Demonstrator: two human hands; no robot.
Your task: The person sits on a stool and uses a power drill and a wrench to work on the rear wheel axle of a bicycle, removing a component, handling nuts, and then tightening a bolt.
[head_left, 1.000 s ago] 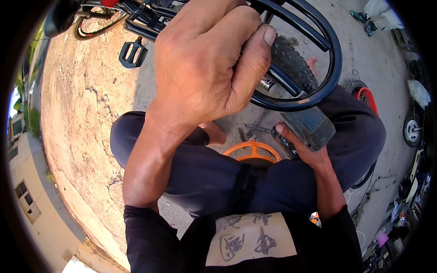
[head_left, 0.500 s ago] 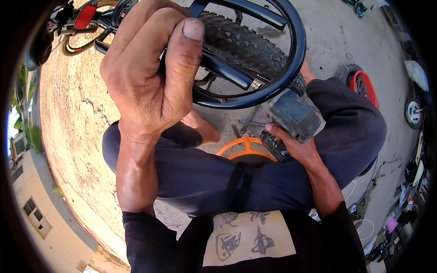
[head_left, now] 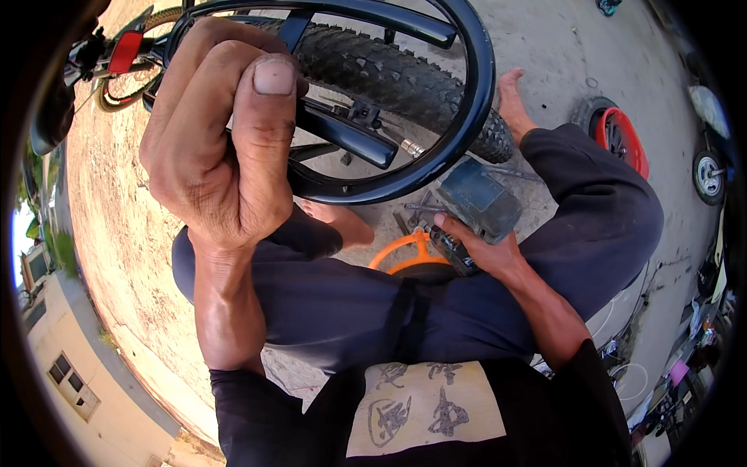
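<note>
A glossy black bicycle rack with a rounded end lies over a knobby tire. My left hand is closed round the rack's left side, thumb on top; its fingertips are hidden. In my right hand is a worn, dark cordless power tool, held by its handle, with the battery pack below. The tool's body is just below the rack's rounded end. A silver cylindrical fitting shows inside the rack's opening. The tool's front end cannot be made out.
Between my legs stands an orange ring-shaped frame, with hand tools on the ground beyond it. Another bicycle with a red part is at the upper left. A red-rimmed wheel lies on the right, with a smaller wheel farther over.
My left hand and the rack have shifted left and slightly down in the picture. The power tool in my right hand has also moved left, and more of the silver fitting shows.
</note>
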